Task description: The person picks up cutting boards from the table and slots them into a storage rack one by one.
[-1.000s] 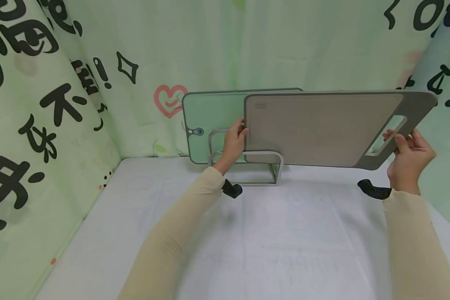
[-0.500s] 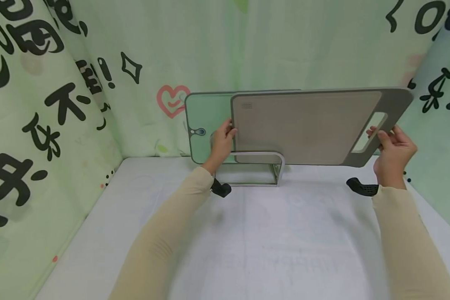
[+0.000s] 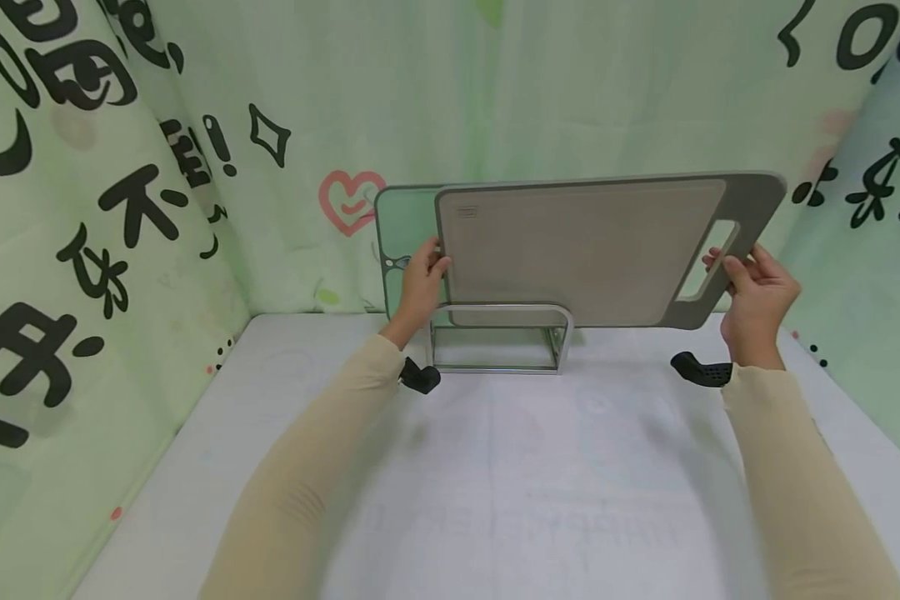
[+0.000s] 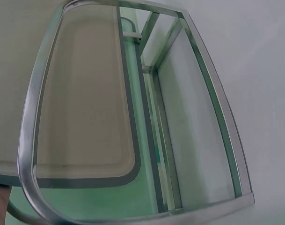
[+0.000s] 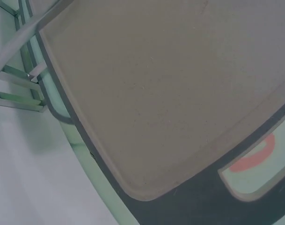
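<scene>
A beige cutting board (image 3: 585,250) with a dark grey border stands on its long edge within the front hoop of a metal rack (image 3: 502,369). My left hand (image 3: 417,283) pinches its left edge. At the other end, my right hand (image 3: 757,292) grips the bar beside the handle slot, its fingertips showing through the opening. Behind the beige board stands a green cutting board (image 3: 408,218), mostly hidden. In the left wrist view the beige board (image 4: 86,93) lies behind the rack's front hoop (image 4: 27,140), its lower edge above the rack's base.
A white-covered table (image 3: 532,483) carries the rack near its back edge. Pale green curtains (image 3: 570,92) with black lettering hang behind and at both sides. Black wrist mounts (image 3: 701,369) sit at both sleeves.
Both hands have moved left with the beige board. It now covers more of the green board and sits further across the rack, which stays in place.
</scene>
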A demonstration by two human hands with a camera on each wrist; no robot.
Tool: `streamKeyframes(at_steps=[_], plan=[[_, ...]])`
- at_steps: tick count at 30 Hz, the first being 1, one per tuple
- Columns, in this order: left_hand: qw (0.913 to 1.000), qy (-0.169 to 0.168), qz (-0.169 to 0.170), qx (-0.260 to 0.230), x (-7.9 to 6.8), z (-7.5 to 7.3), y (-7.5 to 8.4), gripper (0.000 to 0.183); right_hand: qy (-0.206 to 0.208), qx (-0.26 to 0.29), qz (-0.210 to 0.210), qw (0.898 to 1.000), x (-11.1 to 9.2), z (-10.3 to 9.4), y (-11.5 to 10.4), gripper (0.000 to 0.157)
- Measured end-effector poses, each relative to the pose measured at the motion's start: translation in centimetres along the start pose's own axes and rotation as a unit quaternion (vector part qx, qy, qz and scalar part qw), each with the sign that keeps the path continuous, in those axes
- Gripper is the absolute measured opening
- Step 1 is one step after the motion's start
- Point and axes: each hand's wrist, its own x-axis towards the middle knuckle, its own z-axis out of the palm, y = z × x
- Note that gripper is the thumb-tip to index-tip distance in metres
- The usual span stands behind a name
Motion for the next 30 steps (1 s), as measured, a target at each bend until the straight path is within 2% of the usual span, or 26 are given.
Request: streamKeyframes(at_steps=[8, 12, 21, 30], plan=[[0.9998, 0.011, -0.001, -0.017, -0.3, -1.5, -0.5, 0.035, -0.019, 0.028, 0.005, 0.999, -0.1, 1.3, 1.0, 0.043], [0.9999, 0.014, -0.002, -0.007, -0.4, -2.3, -1.0, 0.034, -0.033, 0.035, 0.001, 0.999, -0.2, 2.0, 1.5, 0.044], [0.9989, 0.033, -0.032, 0.012, -0.7, -3.8, -1.7, 0.042, -0.045, 0.018, 0.006, 0.999, -0.7, 3.2, 2.5, 0.043], [0.9989, 0.037, -0.027, 0.013, -1.1, -5.2, -1.8, 0.037, -0.053, 0.013, 0.004, 0.998, -1.2, 4.2, 3.5, 0.040]])
